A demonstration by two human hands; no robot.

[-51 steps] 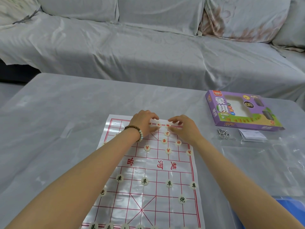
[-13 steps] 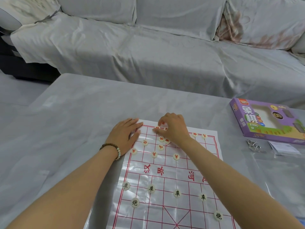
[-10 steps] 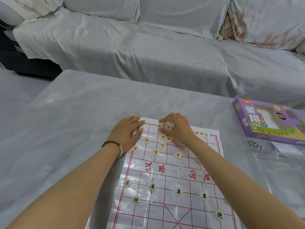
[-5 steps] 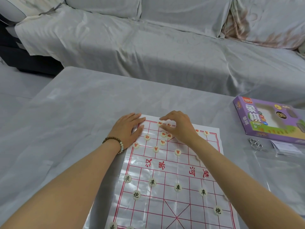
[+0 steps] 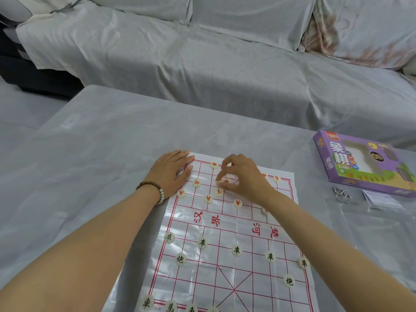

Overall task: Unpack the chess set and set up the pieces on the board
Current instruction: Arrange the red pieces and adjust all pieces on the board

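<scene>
The left hand (image 5: 172, 171) is lying flat, fingers spread, pinning the board (image 5: 227, 242) at its far left corner; the right hand (image 5: 242, 176) is pinching a red piece (image 5: 225, 181) (thin, slippery sheet), risking nudging nearby pieces.

Sofa: you face a long sofa (image 5: 225, 70) across the far side, draped all over in a pale grey patterned sheet.
Cushions: your view takes in grey back cushions (image 5: 247, 12) along the top; the cushion on the right (image 5: 364, 34) carries a brownish floral print.
Table: right below you, a table (image 5: 101, 154) under a grey glossy cloth, creased in places.
Floor: at your left, grey floor (image 5: 20, 104), with the sofa's dark base (image 5: 33, 75) showing beneath the sheet.
Light: soft and even; faint sheen on the table cloth.
</scene>
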